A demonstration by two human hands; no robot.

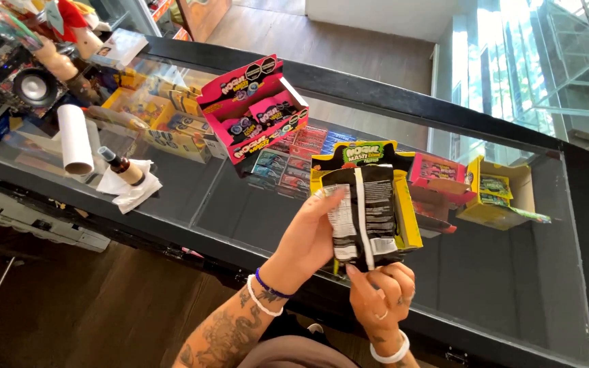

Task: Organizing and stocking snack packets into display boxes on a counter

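I hold a black candy packet (367, 215) upright with its back seam facing me, above a glass counter. My left hand (308, 238) grips the packet's left edge with the thumb on its upper corner. My right hand (383, 293) pinches its bottom edge from below. Right behind the packet stands a yellow display box (407, 204) with a green and black header card. A pink display box (253, 109) with several packets inside stands further back on the glass.
A glass-topped counter (499, 272) with a black frame shows candy boxes beneath. A paper roll (75, 140) and a small brown bottle (121, 165) on a white tissue lie at left. A speaker (34, 87) and a yellow open box (499, 194) are also in view.
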